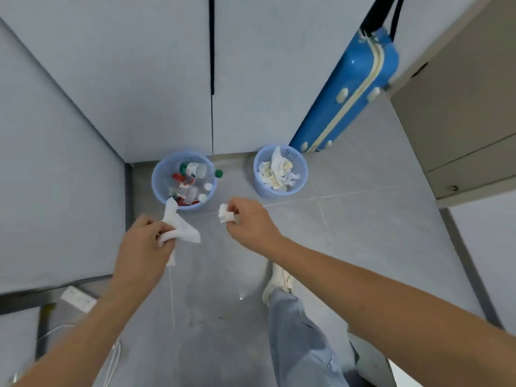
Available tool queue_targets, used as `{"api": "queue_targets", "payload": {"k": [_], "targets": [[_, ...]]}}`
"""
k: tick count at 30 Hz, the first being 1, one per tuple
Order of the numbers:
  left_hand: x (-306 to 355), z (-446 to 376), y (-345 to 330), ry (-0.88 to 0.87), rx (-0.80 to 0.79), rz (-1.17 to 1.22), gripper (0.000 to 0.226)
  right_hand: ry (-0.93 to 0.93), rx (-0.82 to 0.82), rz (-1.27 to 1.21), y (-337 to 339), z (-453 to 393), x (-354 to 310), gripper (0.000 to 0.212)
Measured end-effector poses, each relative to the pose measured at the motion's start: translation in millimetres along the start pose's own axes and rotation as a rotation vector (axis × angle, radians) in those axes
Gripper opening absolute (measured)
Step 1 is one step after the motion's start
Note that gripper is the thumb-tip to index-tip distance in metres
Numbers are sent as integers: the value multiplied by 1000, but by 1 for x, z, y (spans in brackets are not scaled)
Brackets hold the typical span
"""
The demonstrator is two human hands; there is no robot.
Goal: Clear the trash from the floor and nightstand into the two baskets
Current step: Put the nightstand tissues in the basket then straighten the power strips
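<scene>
Two blue mesh baskets stand on the grey floor by the wardrobe. The left basket (159, 188) holds plastic bottles, caps and red-and-white wrappers. The right basket (303, 177) holds crumpled white paper. My left hand (145, 244) is shut on a flat white tissue (181, 224) that hangs just in front of the left basket. My right hand (248, 222) pinches a small crumpled tissue ball (224, 213) above the floor between the two baskets. A green bottle cap (218, 173) lies on the floor right of the left basket.
A blue suitcase (351, 90) leans behind the right basket. Grey wardrobe doors (139, 79) rise behind the baskets, and a beige drawer unit (460, 135) stands at right. A white power strip (78, 298) with its cable lies at lower left. My leg and white shoe (279, 280) stand at bottom centre.
</scene>
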State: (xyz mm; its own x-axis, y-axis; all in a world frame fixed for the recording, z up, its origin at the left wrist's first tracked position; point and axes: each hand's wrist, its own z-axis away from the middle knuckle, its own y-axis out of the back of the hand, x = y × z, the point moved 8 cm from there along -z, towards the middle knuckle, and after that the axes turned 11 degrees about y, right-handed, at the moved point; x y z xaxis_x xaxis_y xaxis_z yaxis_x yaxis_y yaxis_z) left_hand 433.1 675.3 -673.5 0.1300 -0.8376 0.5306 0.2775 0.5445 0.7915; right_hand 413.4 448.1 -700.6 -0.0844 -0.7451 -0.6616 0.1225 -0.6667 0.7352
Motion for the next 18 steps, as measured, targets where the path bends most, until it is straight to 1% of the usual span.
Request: {"api": "queue_targets", "payload": {"k": [3,6,8,11,14,18], "targets": [[67,-27,-49,-95,-31,25,5,-67,51,-4,45,-8,66,10],[119,-56,-104,-124,-98,23,3,-130,74,32,81,-20,129,15],[140,-78,-139,-91,-133,28,4,-173,88,27,95,-29,168,20],[165,-111,-188,-39,-164,51,9,-251,94,-11,106,-46,227,20],[187,-144,-238,7,-198,48,7,-328,65,-32,106,-69,288,18],[210,-187,-313,58,-257,-19,13,-423,39,-52,99,-104,366,17]]}}
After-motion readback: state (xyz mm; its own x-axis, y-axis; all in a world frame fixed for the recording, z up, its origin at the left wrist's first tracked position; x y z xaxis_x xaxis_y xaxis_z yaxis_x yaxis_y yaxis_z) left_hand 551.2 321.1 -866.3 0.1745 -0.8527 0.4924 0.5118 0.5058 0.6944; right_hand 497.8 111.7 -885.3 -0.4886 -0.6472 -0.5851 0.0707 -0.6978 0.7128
